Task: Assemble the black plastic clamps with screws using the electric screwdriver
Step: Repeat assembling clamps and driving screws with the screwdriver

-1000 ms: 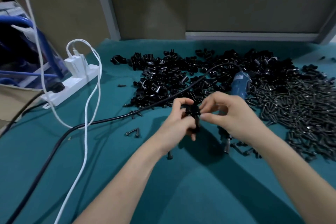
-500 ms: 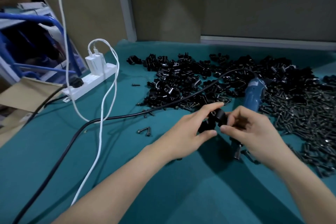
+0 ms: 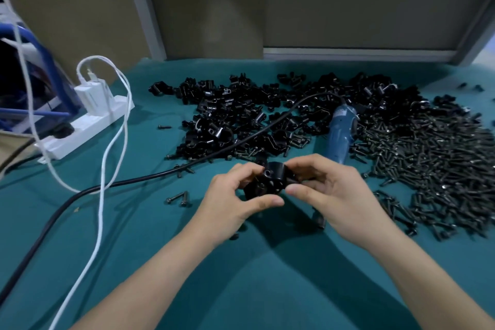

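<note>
We see a teal worktop (image 3: 134,236) carrying a broad heap of screws (image 3: 428,163) at the right, a pile of clamps (image 3: 241,112) further back, and a blue electric screwdriver (image 3: 340,136) lying between them. Nearer us, left hand (image 3: 230,206) and right hand (image 3: 332,195) both curl their fingers round one black clamp (image 3: 267,182), held between them.
</note>
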Available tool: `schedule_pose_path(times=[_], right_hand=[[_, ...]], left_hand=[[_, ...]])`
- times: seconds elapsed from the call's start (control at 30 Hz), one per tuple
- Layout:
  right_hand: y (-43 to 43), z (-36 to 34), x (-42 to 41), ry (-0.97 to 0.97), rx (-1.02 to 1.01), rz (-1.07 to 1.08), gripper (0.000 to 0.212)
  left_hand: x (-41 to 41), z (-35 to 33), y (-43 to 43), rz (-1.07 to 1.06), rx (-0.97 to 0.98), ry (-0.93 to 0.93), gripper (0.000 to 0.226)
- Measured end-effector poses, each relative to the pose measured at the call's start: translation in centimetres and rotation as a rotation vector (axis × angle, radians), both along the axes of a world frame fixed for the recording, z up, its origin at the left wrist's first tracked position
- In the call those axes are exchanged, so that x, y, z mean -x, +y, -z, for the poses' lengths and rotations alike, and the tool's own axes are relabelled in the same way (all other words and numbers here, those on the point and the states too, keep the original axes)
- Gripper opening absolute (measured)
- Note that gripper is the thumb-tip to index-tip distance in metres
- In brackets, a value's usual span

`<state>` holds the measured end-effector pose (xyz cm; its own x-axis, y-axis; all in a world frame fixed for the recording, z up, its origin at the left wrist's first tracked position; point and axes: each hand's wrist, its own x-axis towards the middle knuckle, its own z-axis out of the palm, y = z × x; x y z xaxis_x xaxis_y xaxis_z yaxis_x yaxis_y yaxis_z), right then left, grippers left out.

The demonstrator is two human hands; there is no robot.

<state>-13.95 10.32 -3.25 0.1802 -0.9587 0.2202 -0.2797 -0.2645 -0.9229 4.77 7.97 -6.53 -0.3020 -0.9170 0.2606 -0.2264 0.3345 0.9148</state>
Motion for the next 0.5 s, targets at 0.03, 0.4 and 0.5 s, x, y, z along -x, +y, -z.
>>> schedule_pose_path(times=[0.03, 0.4, 0.5], right_hand=[[-0.02, -0.01, 0.03, -0.018, -0.011, -0.001, 0.034], [0.22, -0.07, -0.11, -0.02, -0.067, -0.026, 0.027], [0.23, -0.15, 0.02, -0.009, -0.09, -0.002, 0.024]], left_hand=[[-0.07, -0.08, 0.03, 0.002, -0.006, 0.001, 0.033], [0.08, -0.69, 0.35, 0.031, -0.105, 0.182, 0.04], [0.25, -0.78, 0.55, 0.028, -0.076, 0.182, 0.029]])
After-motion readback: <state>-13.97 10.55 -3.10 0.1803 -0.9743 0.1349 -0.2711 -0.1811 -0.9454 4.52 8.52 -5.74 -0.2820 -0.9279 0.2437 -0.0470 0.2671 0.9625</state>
